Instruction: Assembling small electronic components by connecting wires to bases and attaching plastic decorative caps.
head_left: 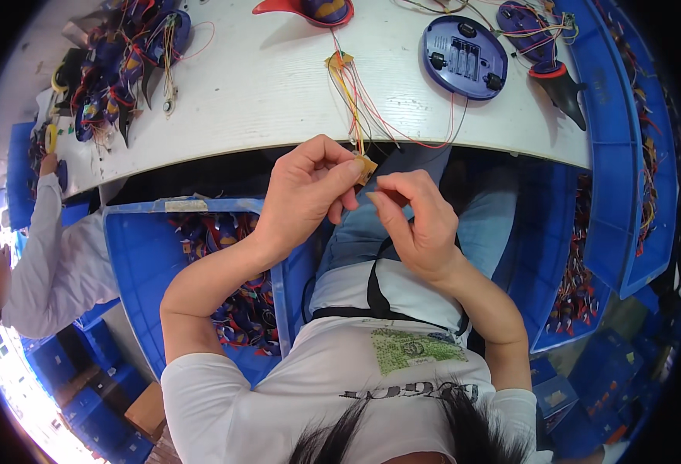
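Observation:
Just off the table's front edge, my left hand [307,189] pinches a small tan circuit board [366,169] between thumb and fingers. Yellow, red and black wires [358,116] run from it up onto the table, toward a second small tan board [339,60]. Close to the right of the held board is my right hand [419,222], its thumb and index finger drawn together. Whatever is between those fingertips, if anything, is too small to make out. Thin red and black wires also lead to a purple oval base [464,58] with an open battery compartment, lying on the table.
A red and purple part [321,9] lies at the table's far edge. Piles of wired purple parts [116,69] sit on the left. Blue bins [135,271] of parts stand beside my lap and along the right [603,155]. Another person's sleeve [42,224] shows at far left.

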Demonstrator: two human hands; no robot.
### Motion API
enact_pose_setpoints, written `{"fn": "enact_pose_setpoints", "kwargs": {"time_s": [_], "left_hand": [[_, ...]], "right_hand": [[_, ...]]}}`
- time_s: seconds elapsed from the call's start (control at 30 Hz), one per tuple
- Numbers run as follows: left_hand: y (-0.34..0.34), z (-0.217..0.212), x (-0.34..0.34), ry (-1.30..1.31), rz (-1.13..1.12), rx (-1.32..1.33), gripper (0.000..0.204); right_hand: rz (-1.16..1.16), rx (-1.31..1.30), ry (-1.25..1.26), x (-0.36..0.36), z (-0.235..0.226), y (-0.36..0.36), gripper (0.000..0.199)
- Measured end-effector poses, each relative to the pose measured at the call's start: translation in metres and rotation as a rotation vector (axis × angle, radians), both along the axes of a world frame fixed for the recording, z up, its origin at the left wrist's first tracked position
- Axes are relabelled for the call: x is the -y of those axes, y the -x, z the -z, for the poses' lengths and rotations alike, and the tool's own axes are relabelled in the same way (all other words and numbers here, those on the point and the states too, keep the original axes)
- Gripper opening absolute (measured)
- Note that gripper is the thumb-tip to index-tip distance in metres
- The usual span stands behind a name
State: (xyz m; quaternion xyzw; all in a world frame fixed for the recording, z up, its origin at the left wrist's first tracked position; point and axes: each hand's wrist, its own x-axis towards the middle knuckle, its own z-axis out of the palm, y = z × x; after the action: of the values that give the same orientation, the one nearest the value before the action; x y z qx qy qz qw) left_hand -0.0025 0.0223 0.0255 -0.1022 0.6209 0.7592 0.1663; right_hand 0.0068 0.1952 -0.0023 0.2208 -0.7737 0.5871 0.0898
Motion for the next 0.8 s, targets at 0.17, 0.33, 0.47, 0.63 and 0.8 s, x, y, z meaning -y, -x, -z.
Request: {"fn": "enact_pose_setpoints", "kwargs": {"time_s": [0.17, 0.33, 0.47, 0.63, 0.8], "left_hand": [[-0.002, 0.000, -0.006, -0.004, -0.002, -0.004, 0.010], [-0.003, 0.004, -0.012, -0.083, -0.060, 0.049, 0.009], [-0.003, 0.003, -0.014, -0.109, -0.065, 0.050, 0.009], [0.020, -0.006, 0.016, 0.411, 0.035, -0.203, 0.025], [0.122, 0.015, 0.051, 1.176, -0.152, -0.636, 0.060]], "right_hand": [[0.045, -0.107, -0.083, 0.002, 0.010, 0.007, 0.020], [0.053, -0.233, -0.113, 0.002, 0.014, 0.012, 0.022], [0.028, -0.241, -0.103, 0.003, 0.011, 0.014, 0.021], [-0.008, -0.086, -0.098, -0.012, -0.022, 0.033, 0.020], [0.005, -0.190, -0.355, -0.001, -0.040, 0.108, 0.018]]}}
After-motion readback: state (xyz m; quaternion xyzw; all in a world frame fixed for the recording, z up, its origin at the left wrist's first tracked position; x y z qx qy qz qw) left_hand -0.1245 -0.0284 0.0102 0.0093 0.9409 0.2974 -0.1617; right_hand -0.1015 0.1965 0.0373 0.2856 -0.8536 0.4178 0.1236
